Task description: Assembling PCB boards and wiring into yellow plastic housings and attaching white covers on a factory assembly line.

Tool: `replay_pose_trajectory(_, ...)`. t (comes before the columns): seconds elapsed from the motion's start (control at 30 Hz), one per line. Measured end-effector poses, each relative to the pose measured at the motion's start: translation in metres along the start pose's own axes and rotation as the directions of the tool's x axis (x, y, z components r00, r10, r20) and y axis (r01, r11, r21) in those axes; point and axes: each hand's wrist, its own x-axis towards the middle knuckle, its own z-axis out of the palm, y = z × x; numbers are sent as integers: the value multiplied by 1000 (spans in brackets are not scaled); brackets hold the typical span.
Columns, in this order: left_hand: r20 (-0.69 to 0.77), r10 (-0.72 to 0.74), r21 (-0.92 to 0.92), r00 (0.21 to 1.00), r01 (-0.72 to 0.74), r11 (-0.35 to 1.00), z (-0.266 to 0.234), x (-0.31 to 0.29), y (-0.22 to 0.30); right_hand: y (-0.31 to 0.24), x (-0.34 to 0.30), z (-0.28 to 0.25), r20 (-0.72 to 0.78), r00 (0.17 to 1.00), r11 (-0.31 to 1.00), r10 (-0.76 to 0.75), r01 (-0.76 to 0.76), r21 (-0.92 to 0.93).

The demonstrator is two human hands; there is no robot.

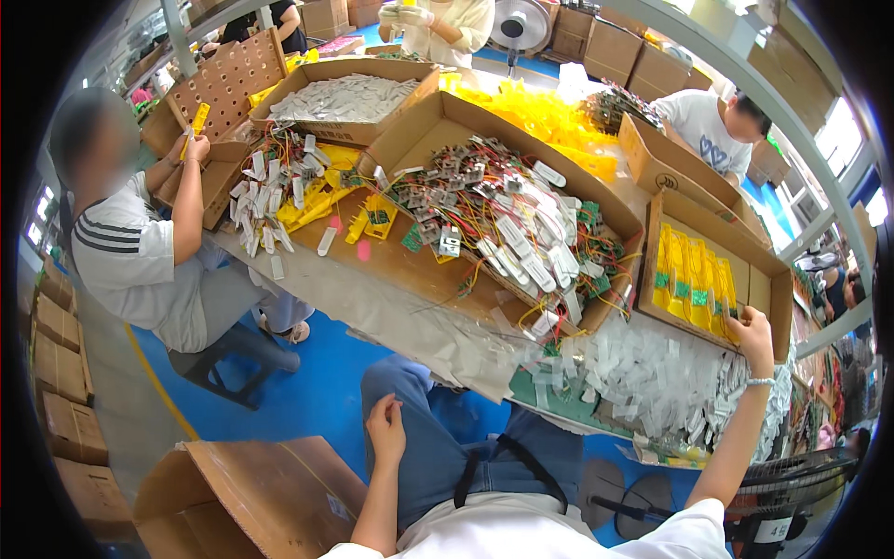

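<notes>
My right hand (751, 335) reaches over the near rim of a shallow cardboard box (765, 289) at the right. Its fingertips pinch the near end of the last yellow plastic casing (723, 296) in a row; the hand partly hides that end. Small green circuit boards (698, 298) show in the row. My left hand (386, 430) hangs over my left thigh, fingers curled in, with nothing visible in it. Directly ahead, a large cardboard box (582, 200) holds a heap of white plastic-cased parts (526, 252), circuit boards and coloured wires.
Clear plastic strips (643, 373) are piled along the table's near edge. White parts fill another box (340, 101); yellow casings (526, 107) lie behind. One co-worker (140, 242) sits left, another (722, 130) far right. An open carton (270, 494) stands by my left, a black fan (792, 484) at lower right.
</notes>
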Motion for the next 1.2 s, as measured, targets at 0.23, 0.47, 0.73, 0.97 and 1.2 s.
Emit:
replay_pose_trajectory(0.23,-40,264,291,964,-242,926,-9,1,-2,-193,8,-25,-393,718,757,-575,649,78)
replay_pose_trajectory(0.47,-159,301,303,940,-244,921,-34,0,16,-363,187,59,-204,381,399,-902,915,-53)
replay_pose_trajectory(0.73,-390,138,266,910,-32,964,-72,-5,7,-401,326,164,238,678,507,-695,697,-507)
replay_pose_trajectory(0.97,-475,165,51,864,-160,986,-52,11,57,-393,253,91,-33,457,458,-889,887,-60)
replay_pose_trajectory(1.2,-247,478,-259,843,-533,806,-19,29,177,-342,74,-2,-200,401,424,-894,901,-89)
